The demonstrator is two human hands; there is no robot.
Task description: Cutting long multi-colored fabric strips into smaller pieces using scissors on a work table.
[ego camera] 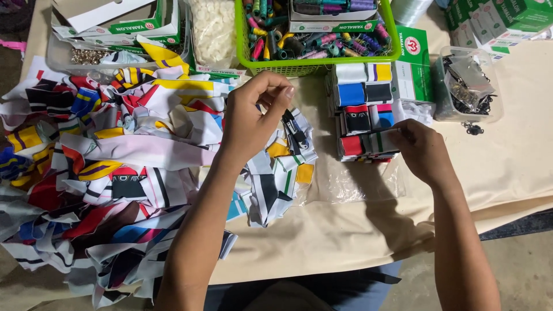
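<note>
My left hand [253, 118] is raised over the middle of the table with thumb and fingers pinched together. A narrow dark strip with white marks [295, 131] hangs just below those fingertips and seems held by them. My right hand [423, 151] rests at the near right corner of some stacks of small folded fabric pieces [362, 98]. Its fingertips pinch a white folded piece with a green stripe [381, 141] on the nearest stack. A large loose heap of printed fabric scraps [115, 167] lies to the left, under my left forearm.
A green basket [311, 68] of thread spools stands at the back. Beside it is a clear tub of white buttons [213, 29], and green-and-white boxes [416, 63] stand behind the stacks. A clear box of metal clips [468, 86] is at the right. A clear plastic bag [357, 184] lies on the beige tablecloth [507, 167].
</note>
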